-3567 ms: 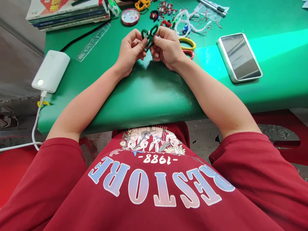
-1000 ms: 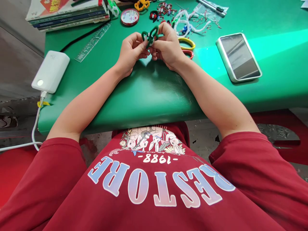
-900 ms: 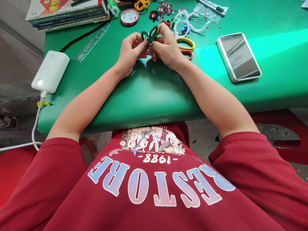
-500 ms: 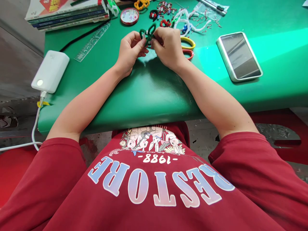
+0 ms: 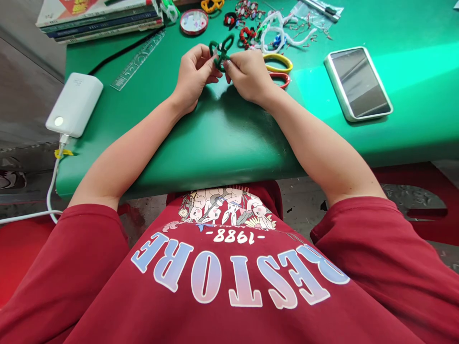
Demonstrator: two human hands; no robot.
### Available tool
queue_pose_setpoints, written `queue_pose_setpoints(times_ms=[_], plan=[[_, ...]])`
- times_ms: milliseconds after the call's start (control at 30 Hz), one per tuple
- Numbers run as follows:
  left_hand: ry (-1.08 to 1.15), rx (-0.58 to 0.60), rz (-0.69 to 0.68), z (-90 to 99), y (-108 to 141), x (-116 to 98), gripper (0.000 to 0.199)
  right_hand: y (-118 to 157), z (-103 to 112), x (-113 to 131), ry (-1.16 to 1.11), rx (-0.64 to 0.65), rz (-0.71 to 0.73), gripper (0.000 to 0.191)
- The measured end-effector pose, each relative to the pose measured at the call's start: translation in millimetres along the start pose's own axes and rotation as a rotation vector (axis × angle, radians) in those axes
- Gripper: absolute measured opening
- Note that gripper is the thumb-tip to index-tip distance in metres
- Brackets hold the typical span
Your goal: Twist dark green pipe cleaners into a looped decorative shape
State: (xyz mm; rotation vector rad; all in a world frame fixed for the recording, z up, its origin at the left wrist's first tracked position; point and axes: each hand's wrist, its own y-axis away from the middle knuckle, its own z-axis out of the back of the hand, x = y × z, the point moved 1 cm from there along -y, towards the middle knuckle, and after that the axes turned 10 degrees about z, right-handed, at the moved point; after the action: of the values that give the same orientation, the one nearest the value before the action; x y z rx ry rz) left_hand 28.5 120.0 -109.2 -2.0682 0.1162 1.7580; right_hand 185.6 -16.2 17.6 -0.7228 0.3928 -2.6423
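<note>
Both of my hands meet over the green table (image 5: 222, 138) and pinch a dark green pipe cleaner (image 5: 221, 48) bent into small loops. My left hand (image 5: 193, 76) grips its lower left part with thumb and forefinger. My right hand (image 5: 247, 74) pinches the lower right part, knuckles up. The loops stick up above my fingertips; the lower end of the pipe cleaner is hidden between my fingers.
Scissors with yellow and red handles (image 5: 278, 64) lie just right of my right hand. A phone (image 5: 358, 83) lies at the right. A white power bank (image 5: 73, 102), a clear ruler (image 5: 138, 59), stacked books (image 5: 96, 19), a round tin (image 5: 194, 21) and several pipe-cleaner pieces (image 5: 272, 33) surround them.
My fingers have shifted on the green pipe cleaner, turning it slightly; my right hand has rolled knuckles up and dropped a little. The loops now stand more upright. Everything on the table stays put.
</note>
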Motion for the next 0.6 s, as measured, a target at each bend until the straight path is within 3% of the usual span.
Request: queue_pose_setpoints(times_ms=[200, 300, 400, 600], plan=[[0.009, -0.037, 0.023, -5.3, 0.1, -2.2, 0.076, -0.4, -0.1, -2.7, -0.237, 0.005, 0.035, 0.066], [-0.016, -0.073, 0.042, -9.8, 3.6, -6.7, 0.076, -0.5, -0.5, -0.2, -0.181, 0.023, 0.026, 0.065], [-0.054, -0.006, 0.051, -11.3, 3.4, -9.2, 0.071, -0.5, -1.7, 1.7, -0.089, 0.024, 0.018, 0.069], [-0.056, 0.024, 0.084, -4.8, -3.5, -7.5, 0.087, -1.4, -4.8, -1.6, -0.121, -0.023, 0.021, 0.065]])
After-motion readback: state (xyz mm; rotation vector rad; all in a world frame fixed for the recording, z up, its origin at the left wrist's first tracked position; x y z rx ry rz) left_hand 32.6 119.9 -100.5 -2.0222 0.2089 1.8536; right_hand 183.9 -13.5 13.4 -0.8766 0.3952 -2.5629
